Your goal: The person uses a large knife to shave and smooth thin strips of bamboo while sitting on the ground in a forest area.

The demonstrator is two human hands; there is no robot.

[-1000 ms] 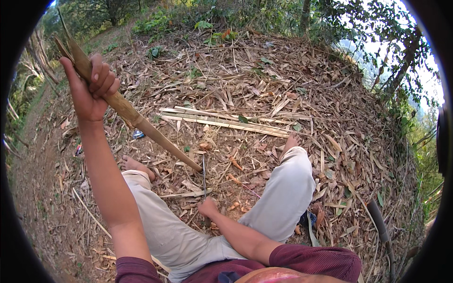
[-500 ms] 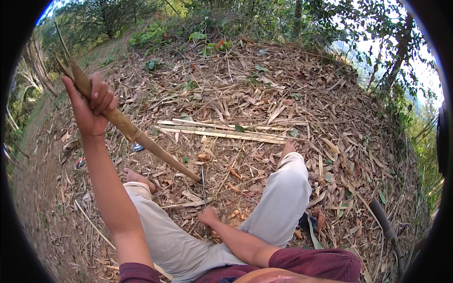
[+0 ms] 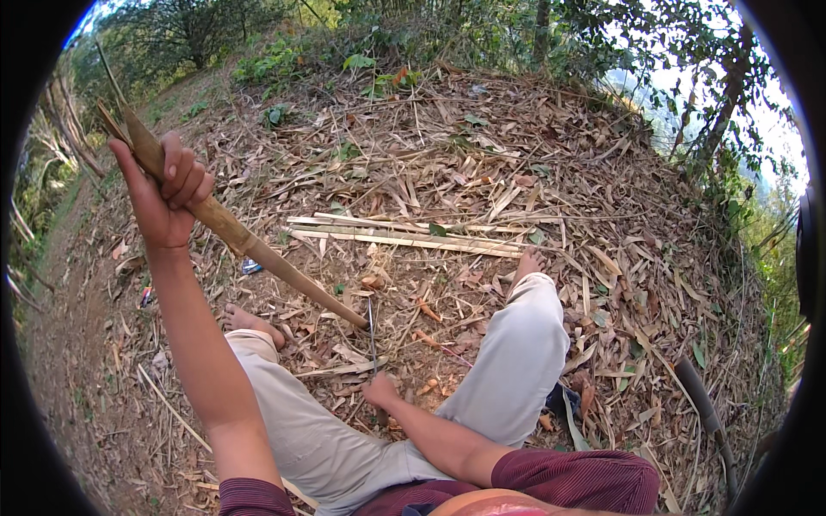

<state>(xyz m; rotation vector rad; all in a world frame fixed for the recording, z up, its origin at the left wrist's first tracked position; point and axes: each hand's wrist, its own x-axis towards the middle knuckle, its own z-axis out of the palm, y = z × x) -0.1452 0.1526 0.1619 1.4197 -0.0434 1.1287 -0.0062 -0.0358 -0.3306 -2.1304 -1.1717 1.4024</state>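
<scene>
The left hand [image 3: 168, 193] is up high, near the left edge. Its fingers are curled tight around the top of a long brown bamboo stick [image 3: 245, 245]. The stick slants down to the right, and its low end meets a thin dark blade [image 3: 372, 331] that stands up from the ground between the legs. The top of the stick is split, and thin slivers poke up toward the rim.

The right hand [image 3: 380, 391] is down low on the ground between the legs, right at the bottom of the blade. It looks closed around it, but the fingers are hard to see, so I cannot tell how tight.

The person sits on the ground in pale trousers [image 3: 516, 361] with bare feet. Dry leaves [image 3: 602, 241] cover the ground all around. A few pale split bamboo strips [image 3: 404, 236] lie flat just past the feet, well apart from both hands. There is open room on the ground between the legs and those strips.

A dark curved handle [image 3: 701, 408] lies at the right, partly lost in the leaves. A small blue thing [image 3: 250, 267] sits behind the stick, too small to make out.
</scene>
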